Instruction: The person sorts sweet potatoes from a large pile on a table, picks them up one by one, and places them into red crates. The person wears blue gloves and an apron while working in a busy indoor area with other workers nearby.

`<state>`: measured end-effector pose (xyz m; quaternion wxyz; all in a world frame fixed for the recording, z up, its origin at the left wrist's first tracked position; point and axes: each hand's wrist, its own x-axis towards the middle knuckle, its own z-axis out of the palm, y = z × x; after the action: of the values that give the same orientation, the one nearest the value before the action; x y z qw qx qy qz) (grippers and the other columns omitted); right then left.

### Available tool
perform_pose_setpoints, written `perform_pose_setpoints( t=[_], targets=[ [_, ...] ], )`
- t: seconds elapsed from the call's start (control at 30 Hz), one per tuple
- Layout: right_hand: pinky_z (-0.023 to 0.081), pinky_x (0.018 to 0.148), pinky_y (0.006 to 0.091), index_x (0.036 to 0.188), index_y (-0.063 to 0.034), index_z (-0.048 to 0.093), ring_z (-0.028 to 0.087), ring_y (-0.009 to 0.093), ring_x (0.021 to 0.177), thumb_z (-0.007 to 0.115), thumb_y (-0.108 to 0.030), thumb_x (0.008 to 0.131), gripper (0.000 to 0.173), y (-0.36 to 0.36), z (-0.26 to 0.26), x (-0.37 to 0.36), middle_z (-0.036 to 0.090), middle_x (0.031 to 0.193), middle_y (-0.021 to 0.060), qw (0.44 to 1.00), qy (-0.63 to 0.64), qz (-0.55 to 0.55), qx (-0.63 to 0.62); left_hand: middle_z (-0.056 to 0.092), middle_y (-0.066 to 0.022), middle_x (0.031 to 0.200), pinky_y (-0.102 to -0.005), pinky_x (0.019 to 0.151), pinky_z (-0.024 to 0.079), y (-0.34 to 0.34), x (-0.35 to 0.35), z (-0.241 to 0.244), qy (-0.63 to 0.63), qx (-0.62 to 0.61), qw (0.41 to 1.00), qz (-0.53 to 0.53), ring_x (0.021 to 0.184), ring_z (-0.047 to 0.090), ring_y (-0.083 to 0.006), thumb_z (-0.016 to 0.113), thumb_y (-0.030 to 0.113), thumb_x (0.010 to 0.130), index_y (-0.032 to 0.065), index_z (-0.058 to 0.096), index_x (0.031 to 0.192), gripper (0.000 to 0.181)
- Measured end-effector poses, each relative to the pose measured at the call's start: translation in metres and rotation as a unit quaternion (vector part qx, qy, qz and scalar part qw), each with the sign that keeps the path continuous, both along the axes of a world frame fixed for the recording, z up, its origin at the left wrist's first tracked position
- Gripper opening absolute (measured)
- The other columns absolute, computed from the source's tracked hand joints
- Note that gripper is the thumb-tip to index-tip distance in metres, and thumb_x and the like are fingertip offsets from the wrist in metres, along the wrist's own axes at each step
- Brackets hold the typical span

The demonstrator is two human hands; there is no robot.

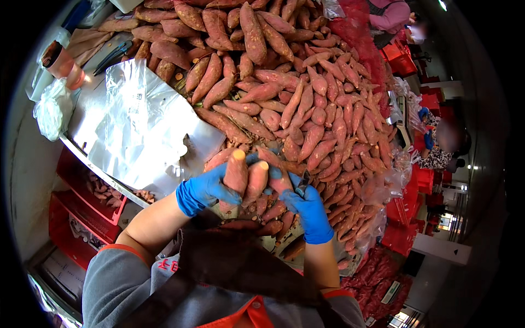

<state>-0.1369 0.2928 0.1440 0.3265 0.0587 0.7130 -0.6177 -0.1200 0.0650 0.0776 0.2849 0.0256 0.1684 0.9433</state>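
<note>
Blue gloves cover both of my hands. My left hand [213,188] is closed around sweet potatoes [236,174], two of which point up with pale cut ends. Another sweet potato [275,170] lies between my hands, with blue fingers around it. My right hand [305,205] grips a small dark tool [303,184] beside that sweet potato; its kind is hard to tell. Beyond my hands spreads a large heap of sweet potatoes [311,98]. Clear plastic bags [135,119] lie on the metal table [92,98] to the left of the heap.
An orange-pink cup [65,67] and a bunched plastic bag [53,108] stand at the table's left edge. Red crates [82,221] are below it. At right are a scale [404,127], red net sacks [375,279] and another person in blue gloves [439,139]. A pink-sleeved person [389,16] is farther off.
</note>
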Motion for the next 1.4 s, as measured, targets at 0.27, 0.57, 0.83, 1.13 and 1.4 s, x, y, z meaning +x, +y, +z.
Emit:
perform_pose_setpoints(
  t=[0.27,0.57,0.83,1.13,1.4],
  targets=[
    [0.043,0.056,0.0251,0.081,0.001,0.055,0.052,0.011,0.059,0.054,-0.017,0.093,0.022,0.013,0.01,0.027,0.055,0.065,0.0045,0.972,0.215,0.065,0.065,0.051,-0.0106,0.121,-0.0249,0.095,0.038,0.007,0.035,0.012,0.167,0.025,0.974,0.149,0.111,0.049,-0.0185,0.056,0.038,0.086,0.0003,0.034,0.137,0.067],
    [0.043,0.053,0.0282,0.08,0.0025,0.058,0.057,0.017,0.057,0.051,-0.015,0.092,0.022,0.049,-0.016,0.015,0.058,0.069,0.0095,0.936,0.114,0.122,-0.311,0.048,-0.0159,0.128,-0.0371,0.103,0.034,0.024,0.057,-0.01,0.172,-0.017,0.97,0.172,0.118,0.047,-0.0259,0.063,0.032,0.075,0.0013,0.038,0.133,0.07],
    [0.049,0.066,0.0393,0.093,-0.0015,0.06,0.062,0.029,0.078,0.056,-0.009,0.08,0.015,0.001,0.052,0.0,0.061,0.083,0.0146,0.828,0.377,0.343,0.232,0.05,-0.0123,0.126,-0.0382,0.105,0.025,0.006,0.066,0.017,0.352,-0.171,0.92,-0.018,0.118,0.044,-0.0262,0.077,0.029,0.059,0.0037,0.048,0.127,0.078],
    [0.045,0.052,0.0457,0.078,-0.0074,0.059,0.059,0.034,0.064,0.057,-0.014,0.075,0.008,-0.021,0.055,-0.006,0.058,0.068,0.0145,0.567,0.451,0.547,0.42,0.036,-0.0159,0.136,-0.0366,0.108,0.022,0.011,0.082,0.03,0.433,-0.302,0.849,0.016,0.13,0.029,-0.0285,0.071,0.014,0.06,0.0056,0.049,0.126,0.07],
    [0.046,0.05,0.0391,0.072,-0.0055,0.063,0.059,0.028,0.057,0.055,-0.016,0.078,0.014,0.015,0.013,-0.055,0.059,0.064,0.0147,0.629,0.417,0.449,0.478,0.043,-0.0132,0.13,-0.038,0.105,0.026,-0.002,0.085,0.025,0.458,-0.215,0.86,0.069,0.125,0.037,-0.0274,0.073,0.027,0.064,0.0043,0.05,0.124,0.068]
  ],
)
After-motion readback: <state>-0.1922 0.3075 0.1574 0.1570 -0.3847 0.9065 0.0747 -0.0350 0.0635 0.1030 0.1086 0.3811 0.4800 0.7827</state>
